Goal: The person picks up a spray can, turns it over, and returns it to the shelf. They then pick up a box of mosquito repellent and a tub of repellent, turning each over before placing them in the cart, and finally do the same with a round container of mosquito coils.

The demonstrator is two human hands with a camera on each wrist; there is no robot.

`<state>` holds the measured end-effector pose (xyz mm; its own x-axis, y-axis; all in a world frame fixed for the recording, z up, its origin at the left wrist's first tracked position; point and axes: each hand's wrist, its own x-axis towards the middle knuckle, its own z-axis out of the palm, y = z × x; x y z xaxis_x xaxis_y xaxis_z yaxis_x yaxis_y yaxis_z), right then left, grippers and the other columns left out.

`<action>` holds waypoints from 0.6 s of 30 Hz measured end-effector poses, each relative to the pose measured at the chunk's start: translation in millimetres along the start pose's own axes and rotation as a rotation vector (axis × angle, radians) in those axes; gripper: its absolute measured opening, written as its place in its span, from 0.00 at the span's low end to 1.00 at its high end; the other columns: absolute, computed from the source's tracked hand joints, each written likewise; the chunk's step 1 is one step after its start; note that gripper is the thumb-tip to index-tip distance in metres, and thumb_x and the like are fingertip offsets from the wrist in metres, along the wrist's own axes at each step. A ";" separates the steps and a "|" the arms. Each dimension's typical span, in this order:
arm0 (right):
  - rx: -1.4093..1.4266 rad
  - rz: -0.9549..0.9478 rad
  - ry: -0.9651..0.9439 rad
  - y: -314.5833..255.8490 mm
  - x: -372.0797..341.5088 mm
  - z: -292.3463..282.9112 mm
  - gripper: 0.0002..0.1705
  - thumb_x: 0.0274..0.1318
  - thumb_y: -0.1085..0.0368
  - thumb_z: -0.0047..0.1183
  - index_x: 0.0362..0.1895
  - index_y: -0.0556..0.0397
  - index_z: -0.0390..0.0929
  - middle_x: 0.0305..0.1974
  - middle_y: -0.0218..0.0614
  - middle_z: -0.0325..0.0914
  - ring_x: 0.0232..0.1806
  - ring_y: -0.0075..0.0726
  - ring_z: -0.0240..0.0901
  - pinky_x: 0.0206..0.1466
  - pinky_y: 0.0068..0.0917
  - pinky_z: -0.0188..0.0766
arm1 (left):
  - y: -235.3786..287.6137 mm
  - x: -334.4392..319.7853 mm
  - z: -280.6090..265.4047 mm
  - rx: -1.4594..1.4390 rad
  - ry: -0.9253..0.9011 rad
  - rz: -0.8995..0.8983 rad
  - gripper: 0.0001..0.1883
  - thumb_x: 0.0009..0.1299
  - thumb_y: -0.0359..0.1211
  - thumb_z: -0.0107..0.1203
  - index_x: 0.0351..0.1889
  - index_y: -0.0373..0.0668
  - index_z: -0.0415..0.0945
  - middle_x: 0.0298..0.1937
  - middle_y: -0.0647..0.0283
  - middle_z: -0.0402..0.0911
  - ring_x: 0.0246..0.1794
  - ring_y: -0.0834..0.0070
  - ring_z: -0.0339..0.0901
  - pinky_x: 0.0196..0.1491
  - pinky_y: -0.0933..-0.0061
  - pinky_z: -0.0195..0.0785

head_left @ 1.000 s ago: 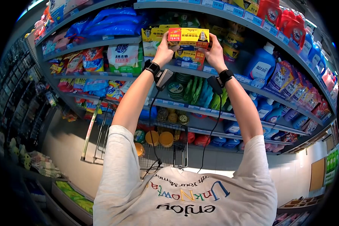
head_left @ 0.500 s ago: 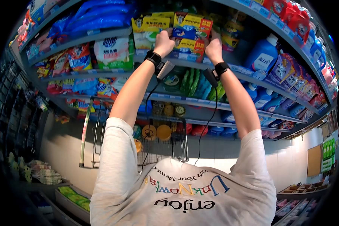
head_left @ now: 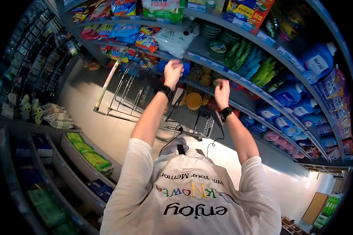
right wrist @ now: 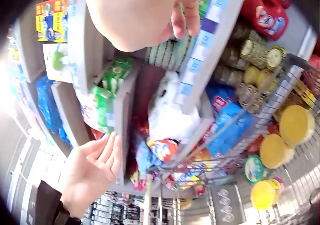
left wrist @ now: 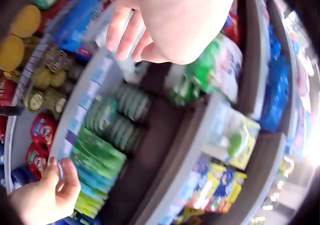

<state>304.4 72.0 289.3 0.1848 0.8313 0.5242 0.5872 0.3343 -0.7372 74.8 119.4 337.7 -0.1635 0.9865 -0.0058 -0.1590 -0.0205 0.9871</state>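
Head view: left hand (head_left: 173,74), upper centre of frame, grip slack, fingers loosely bent round nothing; right hand (head_left: 222,94), right of centre, grip likewise relaxed and holding nothing; the two well apart. Wire shopping cart (head_left: 192,121), centre of frame, below the hands; yellow-lidded tub (head_left: 193,101), near centre, seen between the wrists. White bag (head_left: 176,41), upper centre, on a shelf, near the left hand; green pouches (head_left: 236,55), right of centre; yellow-and-red box (head_left: 249,13), upper right. Printed shirt (head_left: 196,196), pale, bottom centre

Left wrist view: left hand at top centre, fingers hanging loosely apart; right hand at lower left, fingers bent, overlapping a shelf edge in the frame; stacked round packs (left wrist: 102,116), left of centre; green pouches beneath them

Right wrist view: right hand at top, fingers drooping; left hand at lower left, fingers half spread; yellow-lidded tubs at right, among the cart's wires; red bottle (right wrist: 265,14), upper right
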 end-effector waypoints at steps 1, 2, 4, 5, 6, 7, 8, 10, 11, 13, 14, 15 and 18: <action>-0.022 0.061 -0.101 15.4 -25.0 6.8 0.10 0.45 0.78 0.41 0.34 0.58 0.71 0.35 0.46 0.69 0.40 0.52 0.67 0.44 0.37 0.65 | -30.8 -10.5 -23.4 -0.019 0.062 -0.073 0.16 0.60 0.27 0.54 0.46 0.38 0.69 0.36 0.59 0.78 0.30 0.75 0.77 0.29 0.76 0.70; -0.002 0.099 -0.148 27.0 -47.4 13.4 0.11 0.45 0.78 0.41 0.34 0.57 0.72 0.34 0.45 0.69 0.39 0.50 0.68 0.43 0.36 0.65 | -59.8 -19.7 -45.3 -0.040 0.119 -0.145 0.16 0.59 0.28 0.54 0.46 0.38 0.69 0.35 0.60 0.78 0.29 0.75 0.77 0.28 0.75 0.70; -0.032 0.240 -0.285 44.1 -83.4 19.4 0.11 0.45 0.76 0.44 0.36 0.56 0.73 0.34 0.43 0.70 0.37 0.46 0.70 0.42 0.35 0.67 | -100.4 -43.6 -79.7 -0.022 0.237 -0.287 0.14 0.60 0.25 0.52 0.44 0.38 0.69 0.30 0.64 0.76 0.24 0.79 0.73 0.23 0.79 0.65; -0.050 0.252 -0.334 48.9 -95.6 19.7 0.12 0.45 0.75 0.45 0.37 0.57 0.73 0.34 0.44 0.71 0.37 0.45 0.70 0.42 0.33 0.67 | -117.0 -53.1 -93.6 -0.018 0.274 -0.359 0.14 0.59 0.24 0.52 0.44 0.39 0.68 0.30 0.63 0.76 0.24 0.79 0.73 0.23 0.79 0.66; -0.070 0.263 -0.384 53.0 -105.2 20.3 0.12 0.45 0.75 0.46 0.38 0.57 0.73 0.34 0.44 0.72 0.36 0.44 0.71 0.42 0.32 0.68 | -134.1 -60.3 -105.7 -0.017 0.312 -0.432 0.14 0.59 0.24 0.51 0.44 0.39 0.68 0.30 0.63 0.76 0.24 0.78 0.73 0.23 0.78 0.66; -0.097 0.315 -0.440 57.0 -111.5 22.2 0.13 0.45 0.74 0.46 0.38 0.57 0.73 0.34 0.44 0.72 0.37 0.44 0.71 0.43 0.32 0.68 | -154.6 -64.2 -116.6 -0.019 0.322 -0.473 0.15 0.59 0.24 0.51 0.45 0.39 0.67 0.30 0.62 0.76 0.25 0.78 0.74 0.23 0.78 0.66; -0.126 0.365 -0.496 61.0 -115.4 24.9 0.13 0.45 0.73 0.46 0.39 0.57 0.73 0.35 0.45 0.73 0.38 0.45 0.71 0.44 0.32 0.68 | -175.9 -65.9 -125.4 -0.025 0.332 -0.515 0.16 0.59 0.23 0.51 0.46 0.39 0.66 0.31 0.62 0.76 0.25 0.77 0.74 0.23 0.78 0.66; -0.160 0.439 -0.556 71.9 -120.6 35.5 0.14 0.44 0.73 0.46 0.39 0.58 0.74 0.37 0.47 0.73 0.39 0.48 0.71 0.46 0.35 0.68 | -204.7 -64.1 -133.2 -0.113 0.328 -0.607 0.17 0.59 0.23 0.50 0.47 0.39 0.65 0.32 0.61 0.76 0.27 0.76 0.74 0.23 0.78 0.66; -0.184 0.459 -0.566 80.3 -123.6 44.4 0.15 0.44 0.72 0.46 0.40 0.58 0.73 0.36 0.47 0.74 0.39 0.46 0.72 0.45 0.33 0.68 | -214.7 -61.5 -132.0 -0.116 0.345 -0.632 0.16 0.60 0.24 0.49 0.47 0.39 0.66 0.35 0.61 0.76 0.29 0.75 0.75 0.23 0.77 0.67; -0.220 0.537 -0.629 86.7 -123.5 58.2 0.16 0.43 0.72 0.46 0.41 0.58 0.73 0.37 0.47 0.74 0.40 0.46 0.72 0.46 0.34 0.68 | -243.8 -53.9 -134.1 -0.172 0.310 -0.664 0.17 0.61 0.26 0.48 0.49 0.39 0.66 0.39 0.60 0.78 0.35 0.73 0.76 0.30 0.73 0.69; -0.229 0.593 -0.676 85.5 -120.3 68.9 0.16 0.42 0.71 0.47 0.40 0.58 0.73 0.38 0.48 0.74 0.41 0.48 0.71 0.47 0.36 0.67 | -260.9 -46.4 -135.5 -0.223 0.309 -0.698 0.18 0.61 0.27 0.47 0.50 0.40 0.66 0.41 0.60 0.78 0.37 0.71 0.77 0.33 0.70 0.70; -0.224 0.625 -0.702 88.6 -119.9 81.5 0.16 0.42 0.71 0.47 0.40 0.59 0.73 0.38 0.49 0.74 0.42 0.48 0.71 0.47 0.36 0.67 | -273.8 -40.2 -135.0 -0.220 0.319 -0.721 0.19 0.61 0.28 0.46 0.52 0.40 0.65 0.44 0.59 0.78 0.42 0.69 0.76 0.38 0.67 0.70; -0.238 0.658 -0.807 110.7 -120.4 124.5 0.20 0.41 0.72 0.48 0.44 0.58 0.71 0.41 0.49 0.71 0.43 0.50 0.71 0.49 0.37 0.68 | -307.2 -23.1 -137.5 -0.323 0.374 -0.794 0.20 0.62 0.29 0.46 0.54 0.39 0.64 0.47 0.58 0.76 0.47 0.65 0.74 0.45 0.64 0.68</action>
<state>249.0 64.2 91.4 -0.0035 0.8939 -0.4482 0.7171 -0.3101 -0.6241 -6.5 80.7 12.6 -0.1850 0.6159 -0.7658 -0.6124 0.5372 0.5800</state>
